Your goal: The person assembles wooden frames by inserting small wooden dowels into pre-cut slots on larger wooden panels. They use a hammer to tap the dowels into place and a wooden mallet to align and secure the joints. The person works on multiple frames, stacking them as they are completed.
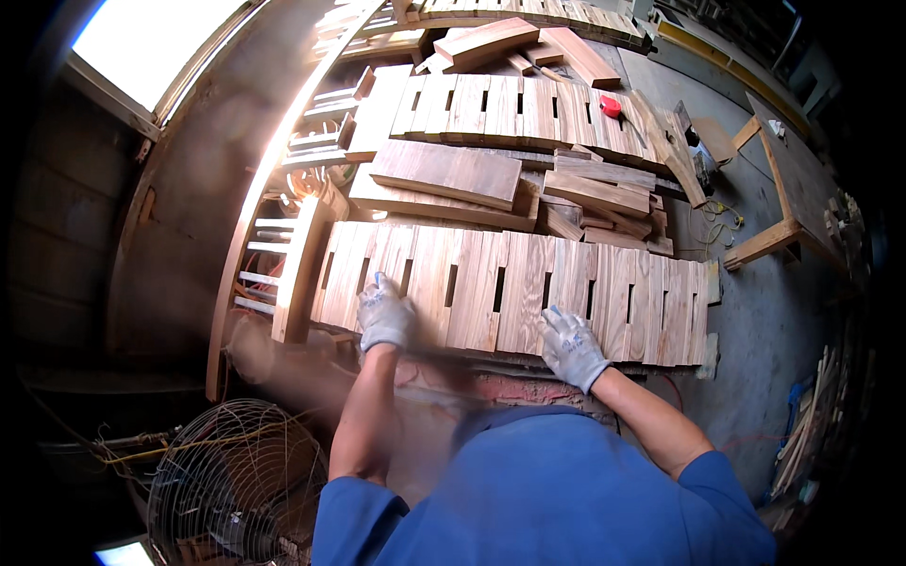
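"grey-coated gloves cover both hands. what is their state?"

"the left hand (385, 313) and the right hand (573, 347) both lie palm down, fingers extended and slightly spread. neither visibly pinches a board. the pressure applied cannot be told."

"what could go wrong from here?"

"first, misalignment. the boards stand side by side with a stepped near edge; uneven pushing could, in my judgement, force one out of line. second, a snag. a fingertip could catch in a dark slot (450, 286) if a hand slides sideways. third, falling stock. the loose planks (448, 174) are piled unevenly beyond the row; a hard knock could make one slip onto it."

"any hazard off the surface?"

"yes. the wire-caged fan (236, 486) stands at the lower left, near the left forearm. a careless backward swing could strike the cage."

"state the position of the work relative to the hands."

"the row of slotted boards (519, 292) lies directly under the fingers and extends away from the person. the left hand rests toward its left end, near the upright-edged timber (304, 269); the right hand rests over the near edge, right of the middle. a stretch of boards lies between them."
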### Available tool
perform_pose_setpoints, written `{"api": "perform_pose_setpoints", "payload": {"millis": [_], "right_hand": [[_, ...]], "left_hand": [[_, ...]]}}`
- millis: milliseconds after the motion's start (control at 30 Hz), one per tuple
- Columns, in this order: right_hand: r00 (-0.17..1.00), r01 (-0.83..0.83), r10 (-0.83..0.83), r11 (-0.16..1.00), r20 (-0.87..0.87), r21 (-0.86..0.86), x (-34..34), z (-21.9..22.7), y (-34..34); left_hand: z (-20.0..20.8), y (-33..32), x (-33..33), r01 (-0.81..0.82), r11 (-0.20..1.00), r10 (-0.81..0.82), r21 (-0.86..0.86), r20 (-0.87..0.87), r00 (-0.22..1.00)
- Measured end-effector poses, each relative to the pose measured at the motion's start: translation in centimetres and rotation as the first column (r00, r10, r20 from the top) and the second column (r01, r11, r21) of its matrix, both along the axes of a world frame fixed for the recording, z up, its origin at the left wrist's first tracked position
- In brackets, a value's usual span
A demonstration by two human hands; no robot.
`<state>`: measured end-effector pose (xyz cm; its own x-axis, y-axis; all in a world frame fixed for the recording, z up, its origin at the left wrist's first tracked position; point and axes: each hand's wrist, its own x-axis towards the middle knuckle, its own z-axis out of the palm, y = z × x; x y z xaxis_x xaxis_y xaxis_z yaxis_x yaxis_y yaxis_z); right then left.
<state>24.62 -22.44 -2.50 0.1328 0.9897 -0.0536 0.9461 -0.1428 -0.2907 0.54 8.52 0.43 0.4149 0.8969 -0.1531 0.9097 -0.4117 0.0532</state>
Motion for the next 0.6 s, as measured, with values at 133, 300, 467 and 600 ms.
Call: {"api": "perform_pose_setpoints", "payload": {"millis": [133,300,467,600], "right_hand": [[0.999,0.025,-0.025,1.0,-0.02,-0.017,-0.1,0.1,0.1],[1.0,0.017,-0.017,1.0,-0.002,0.007,0.0,-0.8,-0.3],[0.999,0.022,-0.021,0.999,-0.041,0.034,-0.1,-0.2,-0.3],[0.999,0.018,-0.017,0.999,-0.035,0.031,0.1,-0.4,-0.3]], "left_hand": [[0.5,0.3,-1.7,-0.126,0.989,0.143,-0.074,0.29,0.946],[-1.4,-1.6,-7.5,-0.459,0.884,0.399,-0.085,0.647,0.65],[-7.1,-4.4,-10.1,-0.393,0.497,0.847,-0.774,0.532,0.023],[-8.5,-4.9,-8.5,-0.234,0.451,0.871,-0.861,0.482,-0.094]]}}
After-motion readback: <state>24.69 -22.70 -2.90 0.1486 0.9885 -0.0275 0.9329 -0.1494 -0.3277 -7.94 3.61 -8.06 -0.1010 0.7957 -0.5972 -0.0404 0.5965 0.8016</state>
